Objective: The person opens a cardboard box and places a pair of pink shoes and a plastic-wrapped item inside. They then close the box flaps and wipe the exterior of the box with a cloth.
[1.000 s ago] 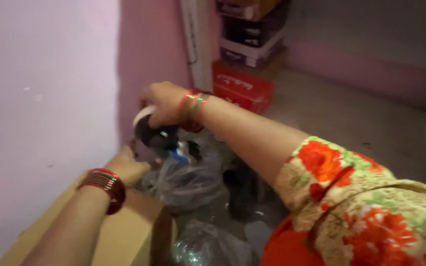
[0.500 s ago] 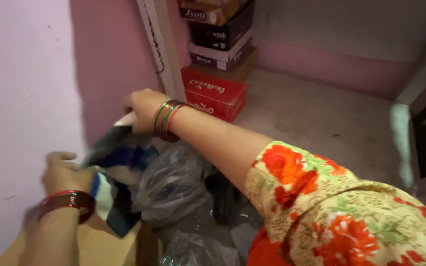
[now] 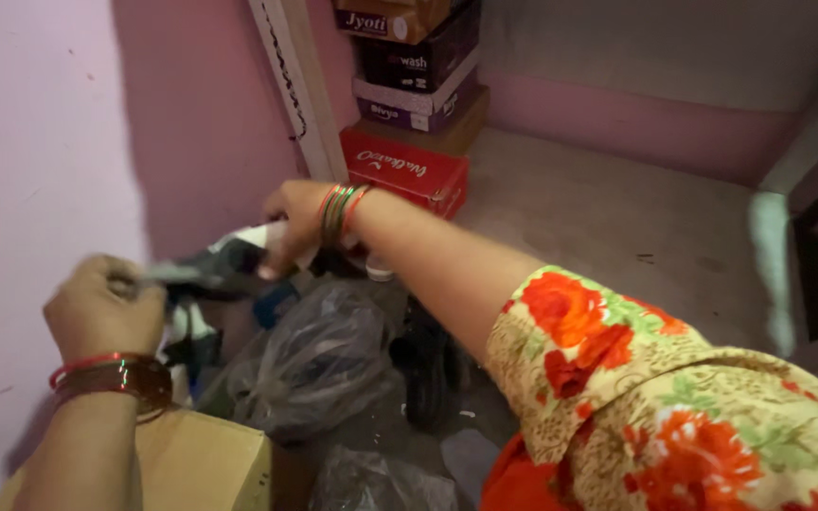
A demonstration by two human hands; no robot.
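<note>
Pink-walled corner (image 3: 40,142), both hands' grip, left (image 3: 104,308) and right (image 3: 297,222), closed on a blurred dark-and-white shoe (image 3: 220,265).

The scene is dim, lit softly and evenly, with a pink cast from the wall (image 3: 40,142). The light's source cannot be told. A deep shadow lies on the wall corner just above and behind the right hand (image 3: 300,222). The left hand (image 3: 104,308) and the dark item (image 3: 210,270) stretched between the two hands are smeared by motion blur, their edges lost. Below the hands, the plastic bag (image 3: 319,364) shows faint grey sheen, no hard glare. The floral sleeve (image 3: 674,397), nearest the camera, is soft and slightly out of focus.
</note>
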